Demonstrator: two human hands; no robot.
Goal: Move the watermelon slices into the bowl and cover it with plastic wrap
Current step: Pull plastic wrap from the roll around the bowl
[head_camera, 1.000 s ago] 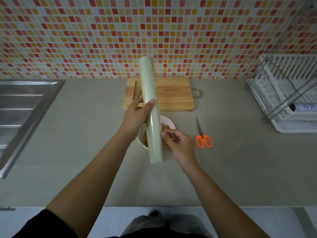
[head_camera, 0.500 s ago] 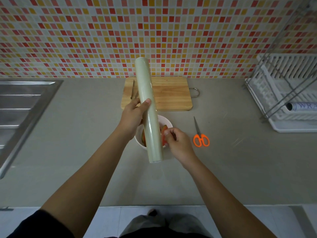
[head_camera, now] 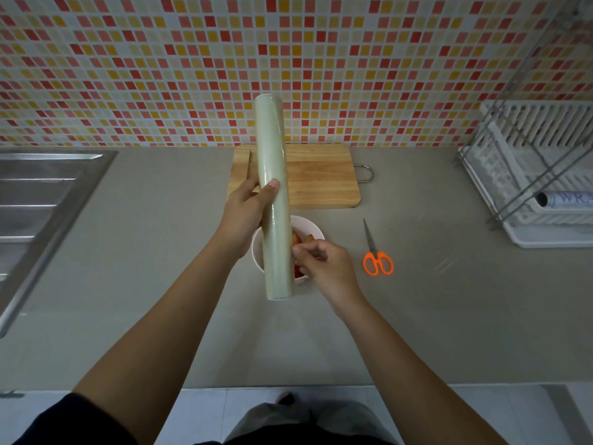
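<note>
My left hand [head_camera: 245, 208] grips a long pale roll of plastic wrap [head_camera: 272, 175], held nearly upright above the counter. Beneath the roll's lower end sits a white bowl [head_camera: 309, 228] with red watermelon slices [head_camera: 299, 272], mostly hidden by the roll and my hands. My right hand [head_camera: 325, 263] is at the roll's right side over the bowl, with fingertips pinched against the wrap's surface. Whether a film edge is held between them is too fine to tell.
A wooden cutting board [head_camera: 317, 178] with a knife [head_camera: 249, 165] on its left side lies behind the bowl. Orange-handled scissors [head_camera: 376, 256] lie to the right. A steel sink [head_camera: 35, 200] is at left, a white dish rack [head_camera: 539, 175] with another roll [head_camera: 568, 199] at right.
My right hand has shifted slightly along the roll's lower right side, its fingers picking at the wrap. The left hand keeps holding the roll nearly still.
</note>
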